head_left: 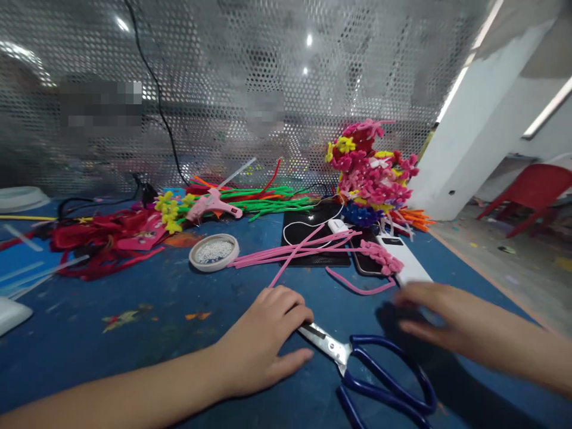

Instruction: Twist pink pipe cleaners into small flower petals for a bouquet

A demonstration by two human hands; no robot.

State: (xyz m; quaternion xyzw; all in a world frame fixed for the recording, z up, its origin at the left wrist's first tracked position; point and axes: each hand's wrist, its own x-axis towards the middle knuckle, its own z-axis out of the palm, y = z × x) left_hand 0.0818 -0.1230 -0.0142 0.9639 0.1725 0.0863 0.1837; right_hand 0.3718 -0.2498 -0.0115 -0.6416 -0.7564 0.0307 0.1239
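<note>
**Left hand at the blades of metal scissors with dark-blue looped handles; right hand apart**

The hands are well apart above the blue, paint-stained desk. The left has its fingers curled over the scissors' blade tips, thumb held away; whether it grips them cannot be told. The right is blurred, thumb and fingers parted, over the desk toward its right edge, near a flat white device with a small dark display.

Beyond the left hand, fuzzy pink stems lie across the middle of the desk, one slanting down to its knuckles. A curved pink stem lies nearer the right hand, just beside a black phone partly covered by a looped pink fuzzy cluster. Toward the far edge stand a pink glue gun and a bunch of pink and yellow fuzzy flowers.
</note>
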